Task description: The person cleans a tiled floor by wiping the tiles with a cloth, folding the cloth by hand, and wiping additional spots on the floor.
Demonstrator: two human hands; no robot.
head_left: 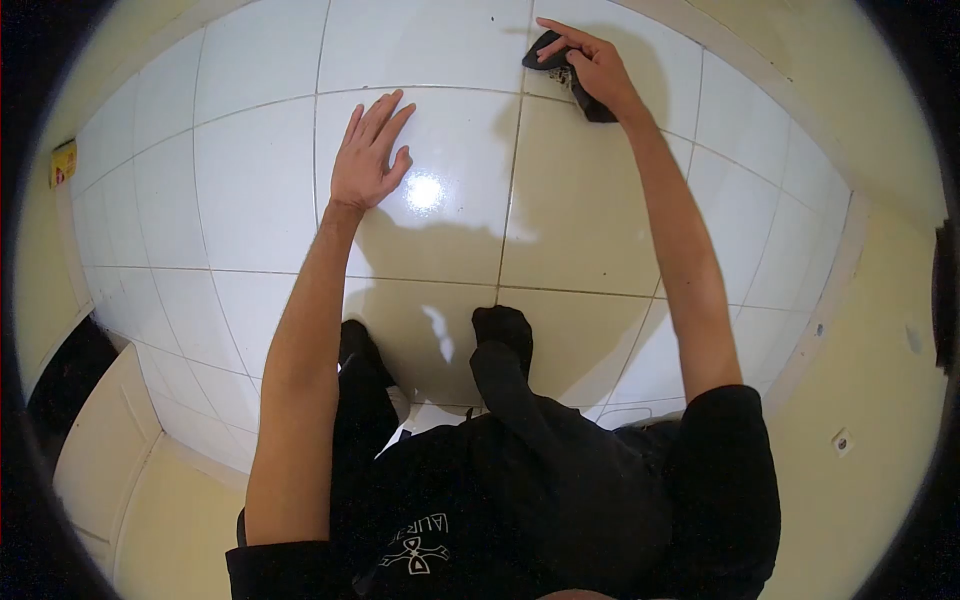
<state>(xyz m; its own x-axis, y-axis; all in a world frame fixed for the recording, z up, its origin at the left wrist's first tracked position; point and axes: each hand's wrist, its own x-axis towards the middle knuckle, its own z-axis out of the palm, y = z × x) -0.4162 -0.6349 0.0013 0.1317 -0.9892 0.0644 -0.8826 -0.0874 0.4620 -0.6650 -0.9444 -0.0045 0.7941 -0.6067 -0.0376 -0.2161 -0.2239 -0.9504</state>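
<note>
A dark sock-like item with a lighter patterned patch lies on the white floor tiles near the far wall. My right hand is over it, some fingers stretched out and the thumb and another finger bent near the dark fabric; whether they pinch it is unclear. To the left, my left hand hovers over or rests on the tiles with its fingers spread and nothing in it. Another dark cloth hangs down in front of my black shirt, close to a dark-socked foot.
A yellow packet is at the far left by the wall. An open white door stands at the lower left. Cream walls border the tiled floor. My other dark-covered foot is below my left forearm.
</note>
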